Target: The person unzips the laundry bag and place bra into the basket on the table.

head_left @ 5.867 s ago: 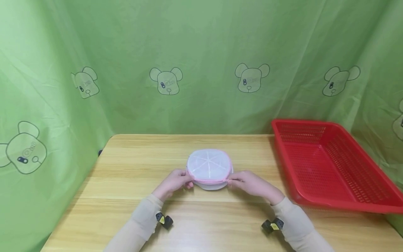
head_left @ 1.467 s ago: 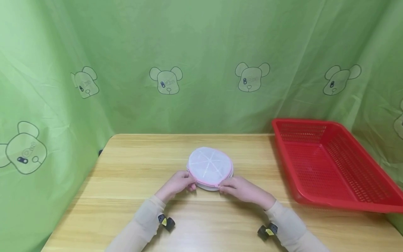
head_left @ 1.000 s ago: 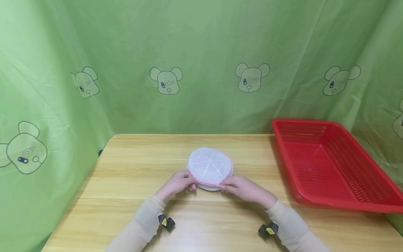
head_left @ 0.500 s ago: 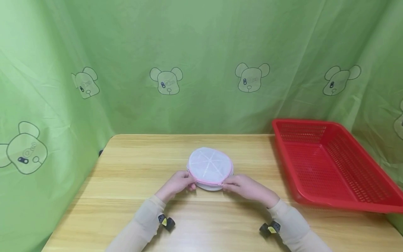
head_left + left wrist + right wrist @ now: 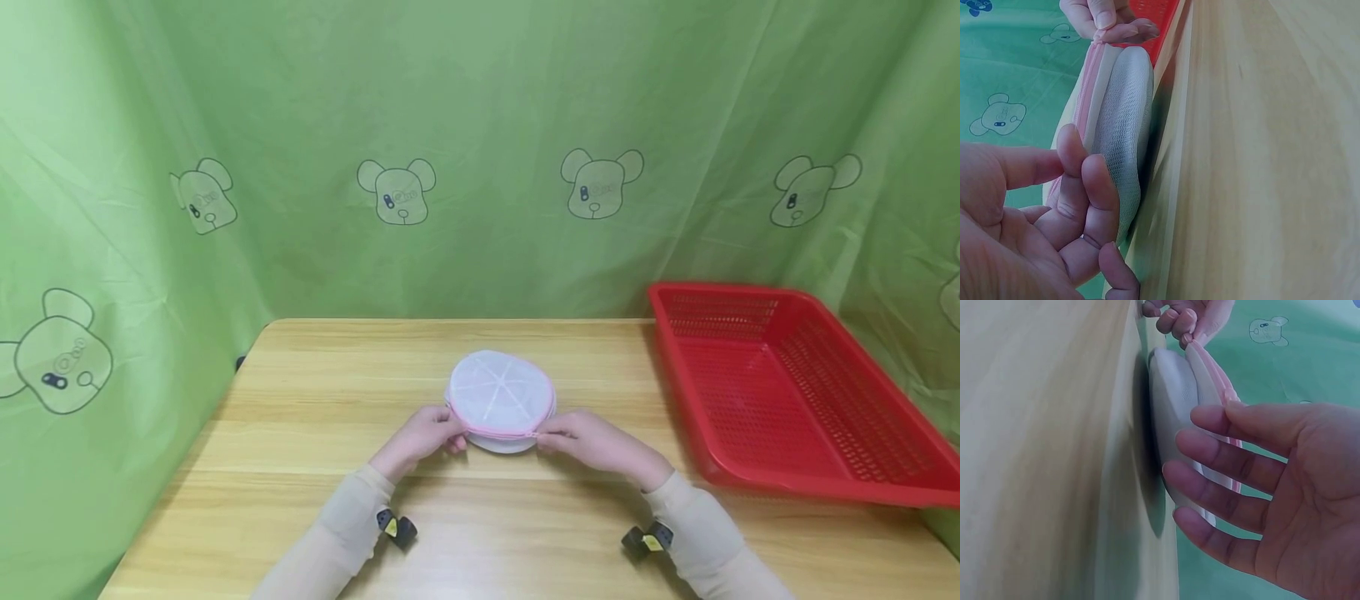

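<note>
A round white mesh laundry bag (image 5: 501, 392) with a pink zipper (image 5: 491, 433) lies on the wooden table, between the two hands. With thumb and index finger my left hand (image 5: 423, 433) pinches the bag's zipper edge at the front left; the other fingers curl loosely beside the mesh side. At the front right, my right hand (image 5: 588, 437) holds the small zipper pull (image 5: 1230, 397) between thumb and index finger. Its remaining fingers spread along the bag's side in the right wrist view. The pull itself is mostly covered by the fingertips.
A red perforated plastic basket (image 5: 693, 425) stands at the table's right side. The wooden tabletop (image 5: 337, 367) ends at a green curtain (image 5: 480, 250) printed with bear faces, which hangs behind and on both sides. Each wrist carries a small black camera.
Over the last second and a half, my right hand has slid a little rightward along the bag's front edge with the zipper pull. My left hand and the bag have stayed nearly still.
</note>
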{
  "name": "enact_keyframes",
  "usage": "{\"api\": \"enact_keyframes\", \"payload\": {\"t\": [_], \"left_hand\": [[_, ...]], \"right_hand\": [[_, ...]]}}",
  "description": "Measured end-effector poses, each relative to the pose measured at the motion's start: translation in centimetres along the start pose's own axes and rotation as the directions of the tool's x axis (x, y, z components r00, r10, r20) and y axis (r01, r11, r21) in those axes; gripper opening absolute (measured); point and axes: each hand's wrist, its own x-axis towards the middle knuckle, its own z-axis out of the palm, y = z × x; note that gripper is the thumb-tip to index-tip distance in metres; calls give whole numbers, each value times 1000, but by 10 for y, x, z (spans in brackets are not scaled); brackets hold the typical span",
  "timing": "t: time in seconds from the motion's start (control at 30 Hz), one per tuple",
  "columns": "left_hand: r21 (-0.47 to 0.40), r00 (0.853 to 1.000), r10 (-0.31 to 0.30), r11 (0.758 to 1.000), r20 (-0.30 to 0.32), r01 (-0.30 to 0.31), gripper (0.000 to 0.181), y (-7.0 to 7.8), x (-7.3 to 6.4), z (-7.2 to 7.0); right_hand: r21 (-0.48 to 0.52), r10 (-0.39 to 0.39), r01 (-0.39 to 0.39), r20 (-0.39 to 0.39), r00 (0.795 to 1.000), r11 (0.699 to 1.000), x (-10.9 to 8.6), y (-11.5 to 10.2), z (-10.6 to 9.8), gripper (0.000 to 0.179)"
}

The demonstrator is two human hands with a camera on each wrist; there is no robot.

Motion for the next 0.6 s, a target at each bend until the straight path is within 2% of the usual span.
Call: {"api": "enact_keyframes", "payload": {"t": [0.6], "left_hand": [[-5,1000,-12,1000,-11,12,24,-1,-1,-1]], "right_hand": [[-35,-13,12,-28,1000,999,-3,3,-8,19]]}}
